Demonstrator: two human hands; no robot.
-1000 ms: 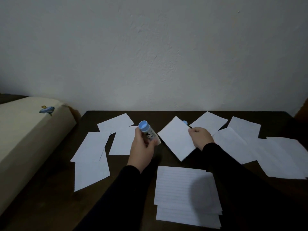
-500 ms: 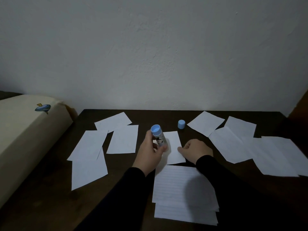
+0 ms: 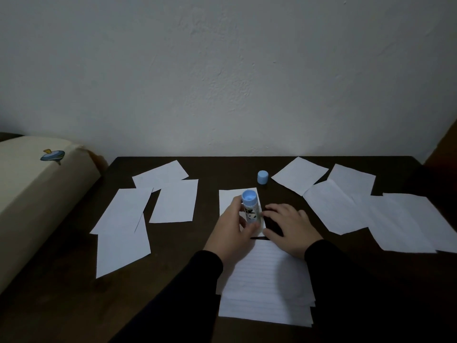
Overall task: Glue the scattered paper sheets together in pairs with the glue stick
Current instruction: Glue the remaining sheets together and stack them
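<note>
My left hand (image 3: 235,229) grips a glue stick (image 3: 251,207) with a pale blue end, held upright over a small white sheet (image 3: 228,201) in the middle of the dark table (image 3: 222,167). My right hand (image 3: 289,226) lies beside it with fingers spread, touching that sheet's right edge. The blue cap (image 3: 262,177) stands alone behind the sheet. A stack of lined sheets (image 3: 264,288) lies just in front of my hands. Loose white sheets lie to the left (image 3: 174,204) and to the right (image 3: 299,175).
A cream cushion-like object (image 3: 32,194) with a small blue spinning-top print borders the table's left side. A white wall rises right behind the table. Several overlapping sheets (image 3: 405,221) reach the table's right edge.
The right hand pulled a sheet from the back toward the middle and straightened it. The left hand brought the glue stick over that sheet. The cap came into view.
</note>
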